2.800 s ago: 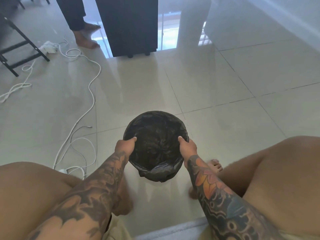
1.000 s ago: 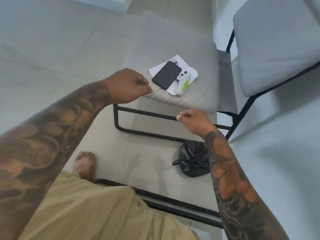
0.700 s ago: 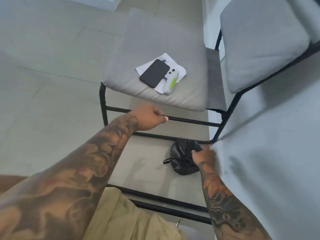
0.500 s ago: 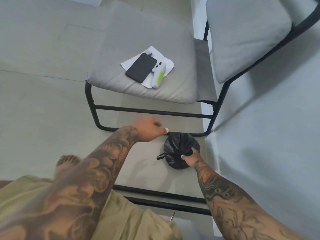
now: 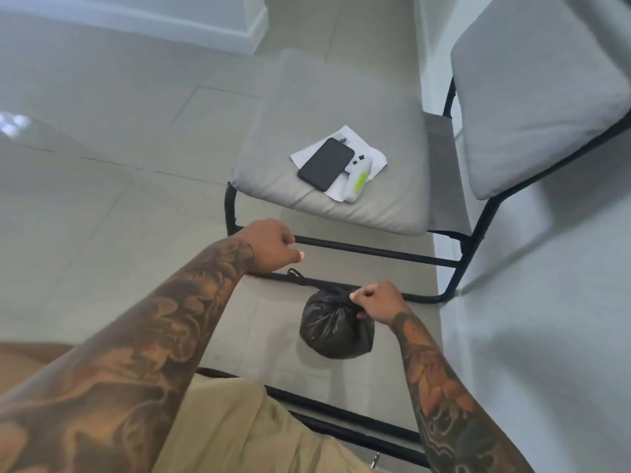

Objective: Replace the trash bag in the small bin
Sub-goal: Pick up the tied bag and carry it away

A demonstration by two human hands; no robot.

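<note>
Right hand (image 5: 374,302) in a closed grip on the knotted neck of the tied, crinkled black plastic trash bag (image 5: 333,331) at floor level beside the chair; left hand (image 5: 269,245) curled, empty; bin unseen, relining judged pending.

— Where did we find the tied bag (image 5: 333,331)?

— On the floor (image 5: 102,199), in front of the chair (image 5: 341,117) and below its seat edge, between that chair's frame and the frame bar nearer to us. Our right hand (image 5: 375,302) gripped its knotted top; our left hand (image 5: 273,245) hung to the left of it, level with the chair's front rail.

— And on the seat?

— A sheet of paper (image 5: 370,155), with the phone (image 5: 326,164) lying on it and a small device (image 5: 356,180) just right of the phone. The wall (image 5: 546,302) stood to our right.
</note>
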